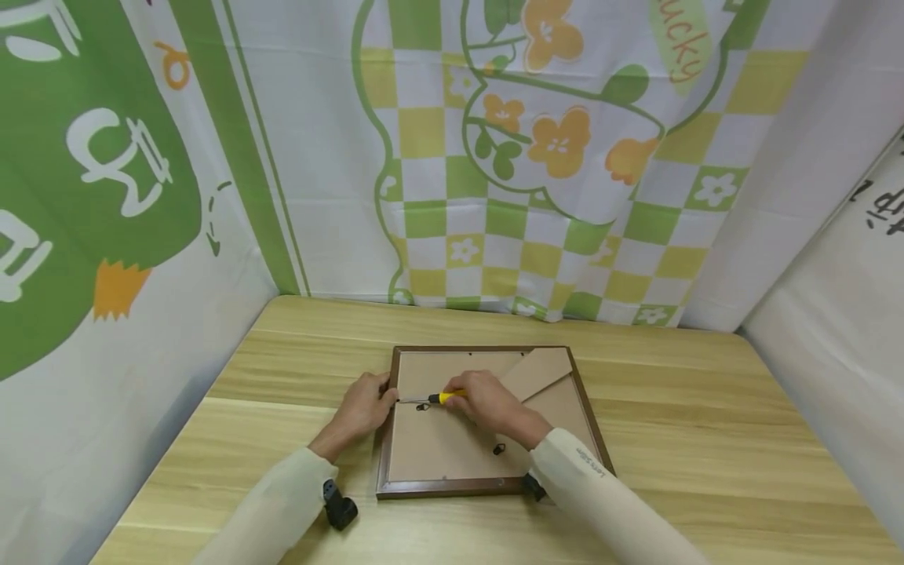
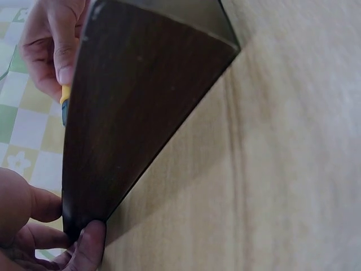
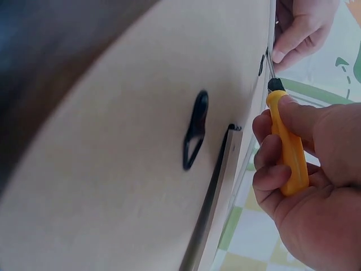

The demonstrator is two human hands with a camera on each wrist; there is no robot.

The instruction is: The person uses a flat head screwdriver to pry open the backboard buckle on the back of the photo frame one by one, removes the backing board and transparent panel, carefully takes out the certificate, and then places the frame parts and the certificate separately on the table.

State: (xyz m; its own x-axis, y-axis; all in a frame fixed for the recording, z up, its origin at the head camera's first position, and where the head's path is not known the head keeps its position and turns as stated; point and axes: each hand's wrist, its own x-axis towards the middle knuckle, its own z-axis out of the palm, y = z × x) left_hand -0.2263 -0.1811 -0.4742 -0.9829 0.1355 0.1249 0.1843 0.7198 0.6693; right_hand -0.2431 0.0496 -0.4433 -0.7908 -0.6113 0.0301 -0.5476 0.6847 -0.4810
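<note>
A brown picture frame (image 1: 494,484) lies face down on the table, its beige backing board (image 1: 459,447) upward. My right hand (image 1: 487,400) grips a yellow-handled screwdriver (image 3: 292,155) with a black collar. The metal shaft points left, and its tip meets the backing at the frame's left edge, beside my left thumb. My left hand (image 1: 365,404) holds that left edge, thumb on top and fingers along the outer side. In the left wrist view, the left fingers (image 2: 90,245) pinch the dark side of the frame. A black hanger (image 3: 196,130) is on the backing.
A beige stand flap (image 1: 540,375) lies across the backing's upper right. Small black tabs sit along the frame's inner edges. The wooden table (image 1: 706,439) extends around the frame, with a patterned curtain (image 1: 515,196) behind it and cloth walls at both sides.
</note>
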